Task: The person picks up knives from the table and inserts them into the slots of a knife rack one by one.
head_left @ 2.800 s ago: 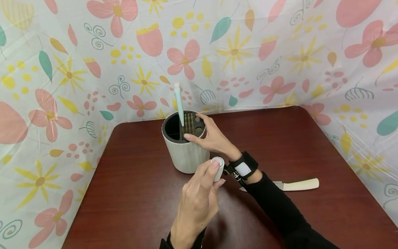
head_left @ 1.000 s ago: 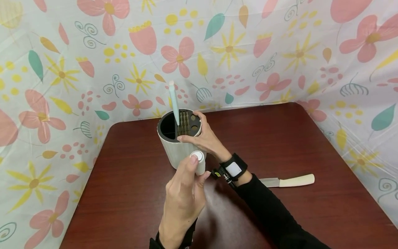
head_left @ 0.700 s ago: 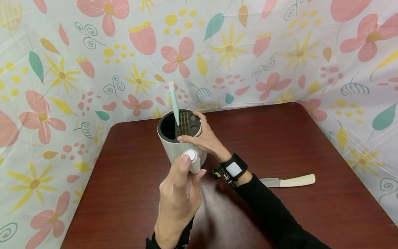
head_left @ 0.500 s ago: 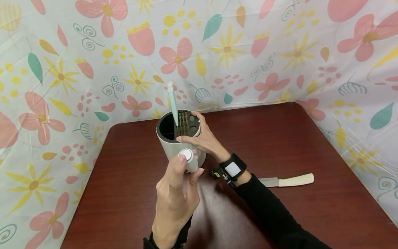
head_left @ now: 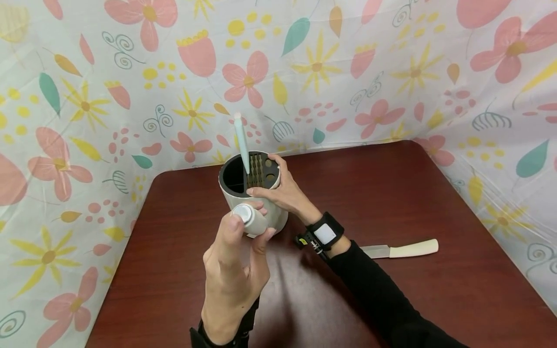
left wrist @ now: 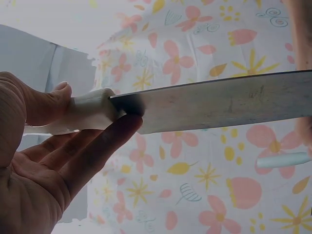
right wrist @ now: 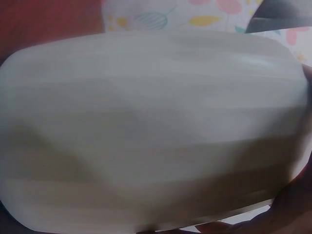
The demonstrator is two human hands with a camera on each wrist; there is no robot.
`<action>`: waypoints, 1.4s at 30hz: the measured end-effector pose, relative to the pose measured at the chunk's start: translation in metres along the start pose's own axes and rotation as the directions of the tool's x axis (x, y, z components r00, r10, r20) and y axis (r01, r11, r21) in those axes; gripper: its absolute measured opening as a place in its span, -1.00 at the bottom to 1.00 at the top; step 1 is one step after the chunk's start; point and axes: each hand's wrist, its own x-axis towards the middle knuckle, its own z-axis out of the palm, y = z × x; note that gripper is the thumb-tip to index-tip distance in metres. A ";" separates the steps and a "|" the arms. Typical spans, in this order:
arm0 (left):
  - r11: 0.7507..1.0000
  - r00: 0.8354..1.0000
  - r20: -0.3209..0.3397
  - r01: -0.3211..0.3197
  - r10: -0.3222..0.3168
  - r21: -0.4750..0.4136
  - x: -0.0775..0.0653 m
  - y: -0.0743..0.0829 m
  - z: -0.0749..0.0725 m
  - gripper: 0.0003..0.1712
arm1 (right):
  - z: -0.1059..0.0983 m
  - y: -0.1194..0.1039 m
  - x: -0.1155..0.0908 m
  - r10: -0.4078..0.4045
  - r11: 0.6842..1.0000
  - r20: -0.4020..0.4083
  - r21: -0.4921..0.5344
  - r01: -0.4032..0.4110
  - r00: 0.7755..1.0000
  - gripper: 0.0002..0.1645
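My left hand (head_left: 235, 275) holds a kitchen knife by its white handle (head_left: 250, 217), which is seen nearly end-on in the head view. In the left wrist view the knife's broad blade (left wrist: 219, 100) extends right, with thumb and fingers about the handle. My right hand (head_left: 291, 191) grips the rim of a round, pale knife block (head_left: 278, 222), thumb in front and fingers behind. Its black top has a slotted section, round holes and an open compartment. A light blue-handled utensil (head_left: 241, 142) stands in the top, its lower part hidden. In the right wrist view the block's wall (right wrist: 146, 126) fills most of the frame.
Another knife (head_left: 413, 249) with a cream handle lies on the dark red table (head_left: 174, 270), beyond my right forearm, its blade partly hidden by the sleeve. A flower-printed cloth (head_left: 322, 92) hangs behind the table.
My left hand has moved left with the knife, and the handle's end has tipped leftward. The right hand keeps its grip on the block's rim. The head view has shifted slightly.
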 end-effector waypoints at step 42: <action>0.991 0.994 -0.103 -0.053 0.040 -0.126 0.007 -0.012 0.002 -0.25 | -0.001 0.002 -0.001 -0.043 0.999 0.009 -0.007 0.043 0.999 0.23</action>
